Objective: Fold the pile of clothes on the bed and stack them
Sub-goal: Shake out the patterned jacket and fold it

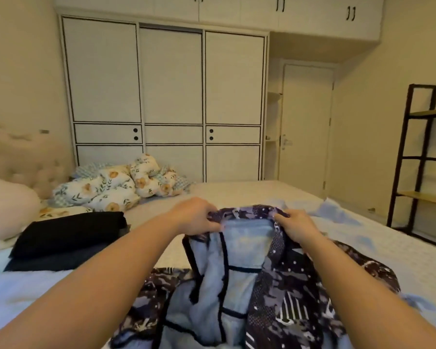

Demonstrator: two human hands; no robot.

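Purple patterned garment (282, 285) hangs between both hands, left (196, 217) and right (295, 227) gripping its collar.

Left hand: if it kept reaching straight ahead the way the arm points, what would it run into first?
The left hand grips the collar of the patterned garment, so that cloth comes first. Past it lies bare mattress, then probably the wardrobe; depth is hard to judge.

soft matt cloth shirt (275, 285), glossy wardrobe (171, 96).
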